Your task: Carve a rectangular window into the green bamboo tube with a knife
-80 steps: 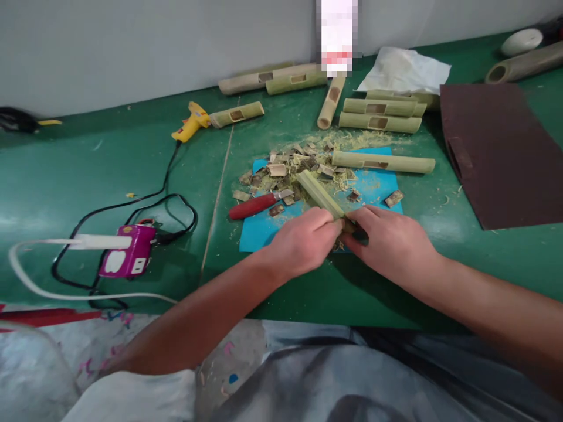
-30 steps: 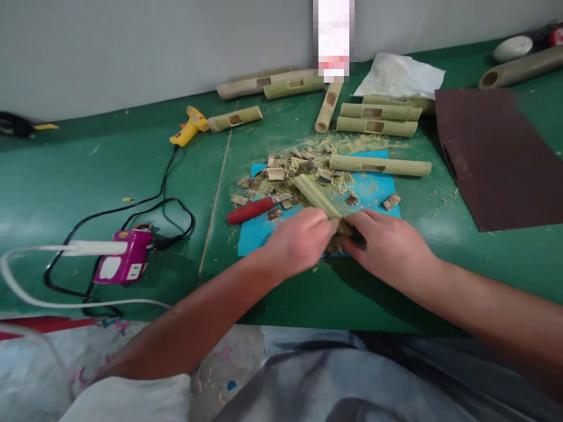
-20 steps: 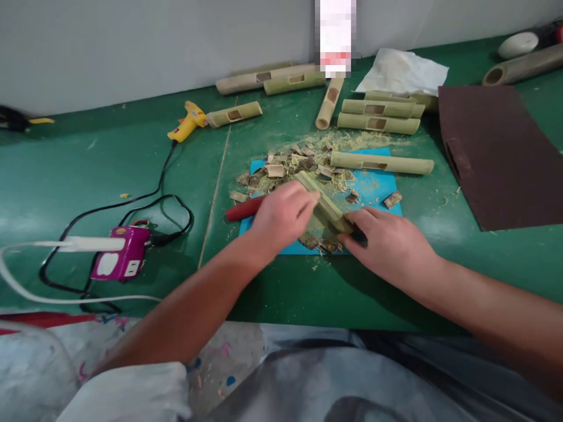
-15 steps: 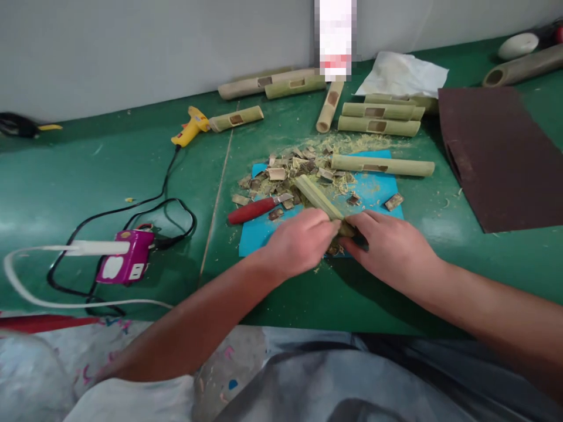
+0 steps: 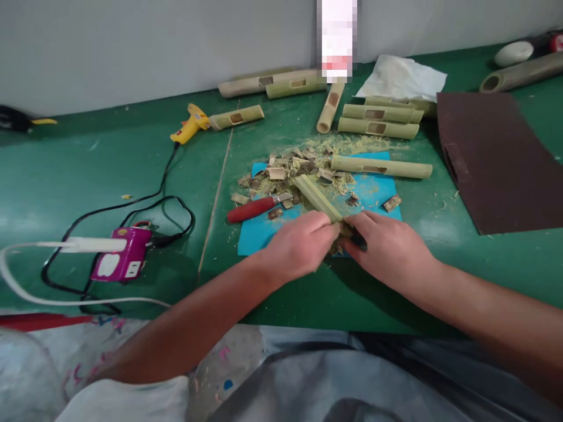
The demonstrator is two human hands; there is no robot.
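Note:
A pale green bamboo tube [image 5: 317,196] slants toward me over a blue sheet [image 5: 259,234], its near end covered by my fingers. My left hand [image 5: 310,240] is closed round that near part. At the same end, my right hand [image 5: 382,240] pinches the tube from the right, with thumb and fingers bent; whether it also holds some small piece is hidden. A red-handled knife [image 5: 253,209] lies left of the tube, its blade pointing to the chips. Bamboo chips [image 5: 277,173] and shavings are heaped beyond the knife.
Another bamboo tube [image 5: 382,166] with a cut slot lies behind. More slotted tubes [image 5: 378,127] rest farther back, near white paper [image 5: 396,79]. A dark brown sheet [image 5: 501,164] is at right. A yellow glue gun [image 5: 190,124] and its cord run to a purple power adapter [image 5: 121,253].
The left hand has shifted very slightly at the tube's near end. The tube and the right hand look almost the same; the whole view has tilted a little.

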